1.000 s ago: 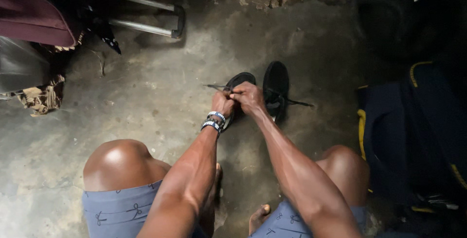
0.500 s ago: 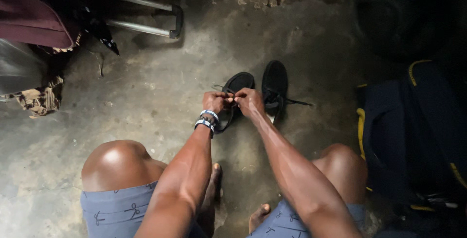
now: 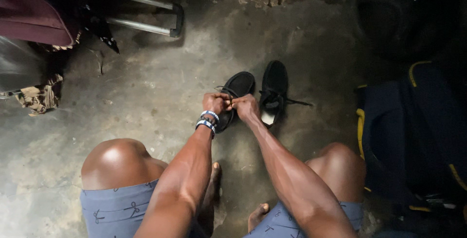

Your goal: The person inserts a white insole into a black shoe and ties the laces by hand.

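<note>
Down on the concrete floor (image 3: 160, 101), seen from the head camera, two black shoes lie side by side just ahead of the person's bare knees and feet. Both hands meet over the left shoe (image 3: 237, 89): the left hand (image 3: 215, 103), with a beaded band at its wrist, and the right hand (image 3: 244, 106) are pressed close, knuckle to knuckle, each with fingers curled shut around what looks like the shoe's black lace (image 3: 224, 90); the light is dim and lace and shoe are equally dark, so exactly which strand each hand pinches is hard to make out. The right shoe (image 3: 273, 91) lies untouched just beside it, toe away from the person, its own loose lace trailing off to the side. Judging by the look, the shoe is light, soft-sided and easy to shift, so it wants steadying at the sole or heel, while the lace is thin, limp and a bit slippery, best taken near its ends between thumb and fingertip. A dark bag with yellow trim (image 3: 413, 131) sits to the right, a metal frame (image 3: 146, 16) and a maroon bundle (image 3: 29, 19) at the far left.
</note>
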